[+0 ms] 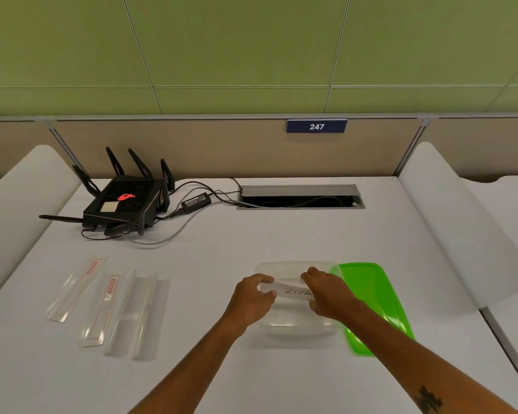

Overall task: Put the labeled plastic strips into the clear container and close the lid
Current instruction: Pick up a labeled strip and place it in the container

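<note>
A clear plastic container [296, 327] stands open on the white desk, right of centre. Above it my left hand [253, 297] and my right hand [326, 291] each pinch one end of a strip [292, 291] with handwritten letters "ZEBR" showing. The green lid [371, 297] lies tilted against the container's right side. Several more clear strips lie in a row at the left: one with a red label [78, 286], a second with a red label [102, 309], and plainer ones [145, 315] beside them.
A black router [126, 201] with antennas and cables sits at the back left, with a power brick [196, 201] beside it. An open cable hatch [299, 198] is set in the desk behind the container. White curved dividers [461, 234] flank the desk.
</note>
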A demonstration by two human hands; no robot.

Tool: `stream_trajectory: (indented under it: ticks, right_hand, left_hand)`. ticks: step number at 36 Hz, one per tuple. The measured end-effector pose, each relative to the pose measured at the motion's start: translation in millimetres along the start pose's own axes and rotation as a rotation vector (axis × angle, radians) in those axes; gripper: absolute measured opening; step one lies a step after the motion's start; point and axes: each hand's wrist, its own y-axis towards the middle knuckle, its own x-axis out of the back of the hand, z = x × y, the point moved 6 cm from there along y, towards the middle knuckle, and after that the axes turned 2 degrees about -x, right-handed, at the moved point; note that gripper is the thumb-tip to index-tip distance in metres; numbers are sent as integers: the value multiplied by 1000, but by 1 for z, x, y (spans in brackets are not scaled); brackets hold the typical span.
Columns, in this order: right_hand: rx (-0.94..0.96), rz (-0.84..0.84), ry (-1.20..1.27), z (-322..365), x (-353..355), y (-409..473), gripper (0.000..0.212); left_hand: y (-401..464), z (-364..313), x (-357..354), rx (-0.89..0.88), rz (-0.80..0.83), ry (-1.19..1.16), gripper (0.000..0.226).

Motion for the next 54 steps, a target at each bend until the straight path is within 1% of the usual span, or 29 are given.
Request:
stream_trajectory:
  ticks: [6, 10, 18, 29, 35, 38, 42, 45, 47, 50, 52, 54]
  right_hand:
    - [62, 8, -118, 3, -15, 11, 48]
    - [82, 16, -133, 1, -24, 15, 46]
    - [79, 19, -151, 1, -34, 21, 45]
    - [57, 14, -158, 0, -41, 24, 42]
    - [23, -1, -129, 0, -41, 24, 43]
    - [-12, -18, -104, 0, -41, 22, 46]
    - [-73, -52, -101, 0, -35, 19, 40]
    - [-108, -72, -83, 2, -32, 19, 37]
    - [-130, -91, -42, 3, -28, 20, 39]
    - [-180, -186, 74, 6, -16, 23, 43]
    - [-228, -288, 150, 11, -3, 24, 36]
    - [-239, -406, 186, 19, 13, 24, 27]
  left_hand:
    - [6, 11, -16, 97, 47, -60, 34]
    - [11, 14, -24, 152, 52, -101, 34]
    - [17, 17, -38, 256, 80, -103, 42]
    - [21, 18, -48, 245, 89, -47, 54]
    - [22, 17, -45, 207, 100, -22, 65]
    - [21, 15, -35, 169, 93, -29, 66]
    - [17, 11, -10, 61, 40, -99, 50]
    - [13, 11, 22, -23, -48, -97, 37]
    - [11, 16, 50, -67, -145, -48, 32]
    - [7, 31, 96, -115, -309, 63, 23]
    - [3, 46, 126, -128, -398, 185, 21]
    - [1, 64, 151, -114, -439, 294, 24]
